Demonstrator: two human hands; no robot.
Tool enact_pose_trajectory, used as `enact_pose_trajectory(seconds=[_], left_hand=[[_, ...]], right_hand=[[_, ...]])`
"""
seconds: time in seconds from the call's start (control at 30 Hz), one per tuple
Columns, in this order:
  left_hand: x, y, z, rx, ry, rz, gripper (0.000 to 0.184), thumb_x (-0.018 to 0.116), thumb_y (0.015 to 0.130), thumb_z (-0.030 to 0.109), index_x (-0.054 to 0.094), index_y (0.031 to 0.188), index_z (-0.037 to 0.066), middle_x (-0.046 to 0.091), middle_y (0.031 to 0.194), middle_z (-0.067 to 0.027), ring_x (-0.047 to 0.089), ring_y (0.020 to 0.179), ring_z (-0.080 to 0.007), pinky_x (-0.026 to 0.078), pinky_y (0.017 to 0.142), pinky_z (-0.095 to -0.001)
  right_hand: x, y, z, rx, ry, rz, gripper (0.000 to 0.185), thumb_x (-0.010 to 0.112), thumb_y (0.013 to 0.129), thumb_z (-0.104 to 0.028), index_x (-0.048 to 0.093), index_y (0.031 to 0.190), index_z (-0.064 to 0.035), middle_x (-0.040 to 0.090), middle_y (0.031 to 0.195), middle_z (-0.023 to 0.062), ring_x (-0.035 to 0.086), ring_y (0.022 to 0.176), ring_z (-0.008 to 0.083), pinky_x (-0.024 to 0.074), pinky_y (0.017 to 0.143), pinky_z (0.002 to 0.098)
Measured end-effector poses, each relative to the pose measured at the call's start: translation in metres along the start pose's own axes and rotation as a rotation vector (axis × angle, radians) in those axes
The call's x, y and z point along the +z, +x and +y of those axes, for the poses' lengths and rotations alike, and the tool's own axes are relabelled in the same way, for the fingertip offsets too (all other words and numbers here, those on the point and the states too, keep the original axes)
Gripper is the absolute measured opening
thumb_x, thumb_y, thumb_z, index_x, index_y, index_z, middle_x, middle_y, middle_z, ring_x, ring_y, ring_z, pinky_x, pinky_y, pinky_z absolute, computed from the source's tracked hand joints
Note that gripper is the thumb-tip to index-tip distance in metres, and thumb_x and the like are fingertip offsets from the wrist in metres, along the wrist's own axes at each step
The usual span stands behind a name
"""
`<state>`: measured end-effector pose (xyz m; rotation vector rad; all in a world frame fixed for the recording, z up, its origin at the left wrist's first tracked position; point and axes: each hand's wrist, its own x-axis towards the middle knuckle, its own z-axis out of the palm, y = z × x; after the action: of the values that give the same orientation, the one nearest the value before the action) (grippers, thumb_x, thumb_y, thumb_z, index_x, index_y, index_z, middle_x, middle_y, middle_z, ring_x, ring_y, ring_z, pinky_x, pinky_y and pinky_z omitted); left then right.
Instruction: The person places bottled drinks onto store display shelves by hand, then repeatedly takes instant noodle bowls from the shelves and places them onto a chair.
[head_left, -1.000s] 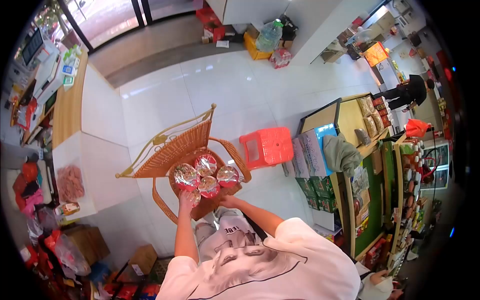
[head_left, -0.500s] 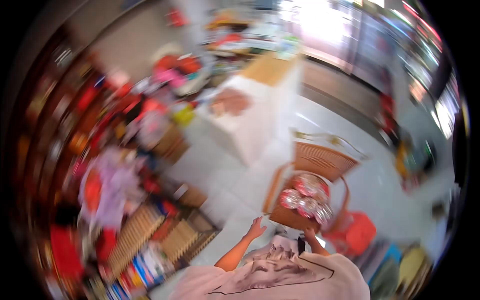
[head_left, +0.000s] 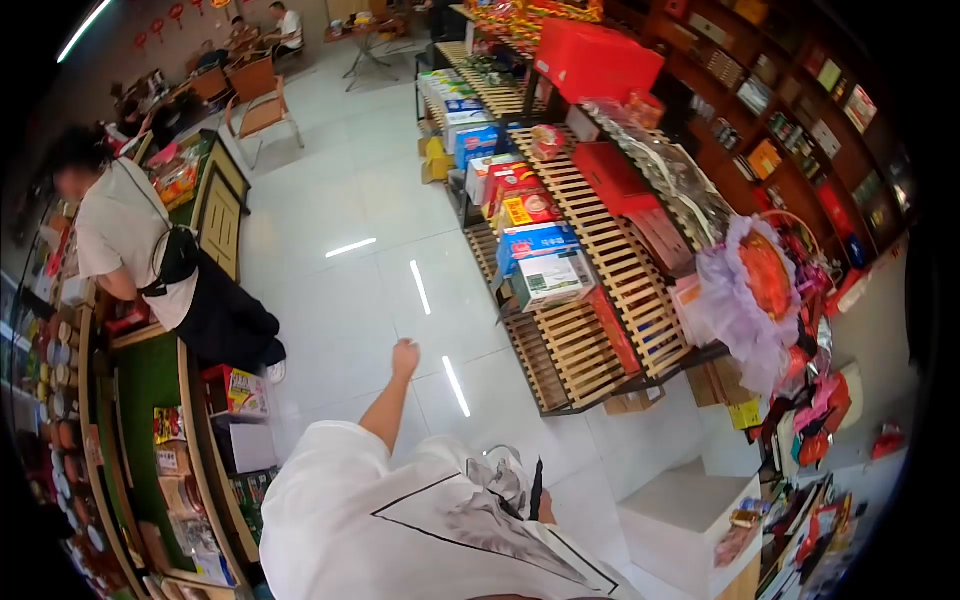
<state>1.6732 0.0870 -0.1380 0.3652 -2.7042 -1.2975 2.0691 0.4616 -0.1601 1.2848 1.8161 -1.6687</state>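
My left hand [head_left: 405, 357] is stretched forward over the tiled floor, touching nothing. Its fingers look loosely curled, and no object shows in it. Only a sliver of my right hand [head_left: 546, 508] appears low in the head view, beside the front of my white shirt [head_left: 420, 510]. Its fingers are hidden. A narrow black strip [head_left: 537, 487] stands against that hand; whether the hand grips it I cannot tell.
Slatted shelves [head_left: 560, 355] with boxed goods, a red box [head_left: 598, 60] and a purple-wrapped bouquet [head_left: 750, 285] stand right. Left, a person [head_left: 150, 230] stands at a display counter [head_left: 225, 200]. A white table [head_left: 690, 510] is lower right; chairs [head_left: 262, 105] and seated people are farther back.
My view has swung from the chair holding shiny red packages to the aisle between shelves and counter. My left hand has gone from spread to curled fingers.
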Motion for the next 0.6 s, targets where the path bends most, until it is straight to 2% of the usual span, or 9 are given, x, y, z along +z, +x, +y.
enact_pose_trajectory(seconds=[0.1,0.13,0.2,0.23,0.37,0.4,0.5,0.57,0.6], left_hand=[[-0.045,-0.033,-0.065,-0.334,0.149,-0.075,0.034,0.049,0.08,0.026,0.058,0.088,-0.005,0.059,0.091,-0.0281,0.056,0.09,-0.0417,0.046,0.078,-0.0459],[-0.055,-0.052,-0.08,-0.35,0.278,-0.219,0.038,0.048,0.082,0.029,0.058,0.091,-0.006,0.059,0.093,-0.0289,0.056,0.092,-0.0423,0.046,0.078,-0.0452],[-0.064,-0.075,-0.095,-0.827,0.322,-0.691,0.052,0.047,0.08,0.042,0.057,0.1,-0.004,0.061,0.094,-0.023,0.06,0.088,-0.0316,0.049,0.072,-0.0453],[-0.069,-0.088,-0.092,-0.892,0.253,-0.834,0.053,0.048,0.077,0.044,0.055,0.108,0.001,0.062,0.092,-0.0175,0.06,0.082,-0.0257,0.05,0.068,-0.0437],[-0.023,-0.085,-0.106,-0.827,0.318,-0.945,0.046,0.049,0.077,0.042,0.061,0.102,0.005,0.062,0.093,-0.0126,0.059,0.08,-0.0235,0.05,0.067,-0.0396],[-0.011,-0.063,-0.094,-0.76,0.457,-1.035,0.048,0.048,0.078,0.042,0.062,0.102,0.003,0.06,0.107,-0.0163,0.058,0.094,-0.028,0.048,0.078,-0.0412],[0.016,0.011,0.002,-0.463,0.592,-1.126,0.052,0.045,0.08,0.038,0.057,0.11,-0.003,0.051,0.12,-0.0233,0.046,0.115,-0.0376,0.036,0.097,-0.0413],[0.049,0.066,0.038,-0.246,0.499,-1.063,0.05,0.046,0.079,0.037,0.058,0.105,-0.004,0.052,0.117,-0.0255,0.047,0.113,-0.0373,0.037,0.095,-0.041],[0.06,0.092,0.07,-0.192,0.417,-0.901,0.052,0.047,0.079,0.036,0.053,0.112,-0.003,0.053,0.115,-0.025,0.05,0.109,-0.0368,0.038,0.094,-0.0416]], right_hand=[[0.012,0.037,-0.01,-0.069,-0.1,-0.055,0.029,0.046,0.084,-0.019,0.054,0.108,-0.0034,0.054,0.074,0.0092,0.058,0.075,0.0214,0.0471,0.058,0.0361],[0.016,0.055,-0.004,-0.103,-0.145,-0.069,0.029,0.046,0.084,-0.019,0.054,0.108,-0.0034,0.054,0.073,0.0092,0.058,0.074,0.0213,0.047,0.058,0.0358],[0.022,0.094,0.002,-0.136,-0.184,-0.108,0.029,0.046,0.084,-0.018,0.054,0.108,-0.0035,0.054,0.072,0.0091,0.058,0.073,0.021,0.0469,0.057,0.0353],[0.022,0.111,0.003,-0.057,-0.108,-0.148,0.029,0.046,0.084,-0.018,0.055,0.108,-0.0034,0.054,0.07,0.0092,0.058,0.07,0.0209,0.0469,0.057,0.035],[0.03,0.131,-0.086,0.279,0.402,-0.245,0.03,0.047,0.082,-0.014,0.057,0.107,-0.0013,0.055,0.059,0.0095,0.056,0.054,0.0212,0.047,0.056,0.0335],[0.04,0.133,-0.117,0.23,0.443,-0.179,0.028,0.052,0.081,-0.018,0.058,0.101,0.0006,0.063,0.081,0.013,0.06,0.072,0.0253,0.0481,0.064,0.0366],[0.046,0.153,-0.193,0.17,0.435,-0.111,0.033,0.053,0.08,-0.021,0.056,0.106,-0.0017,0.062,0.087,0.0156,0.059,0.075,0.0273,0.0479,0.066,0.0377],[0.045,0.182,-0.228,0.181,0.413,-0.112,0.036,0.052,0.079,-0.022,0.055,0.109,-0.0036,0.059,0.094,0.0178,0.057,0.075,0.0271,0.0463,0.067,0.0352],[0.043,0.18,-0.263,0.137,0.323,-0.109,0.034,0.053,0.079,-0.021,0.056,0.106,-0.0024,0.059,0.093,0.0145,0.057,0.078,0.0245,0.0462,0.068,0.0347]])
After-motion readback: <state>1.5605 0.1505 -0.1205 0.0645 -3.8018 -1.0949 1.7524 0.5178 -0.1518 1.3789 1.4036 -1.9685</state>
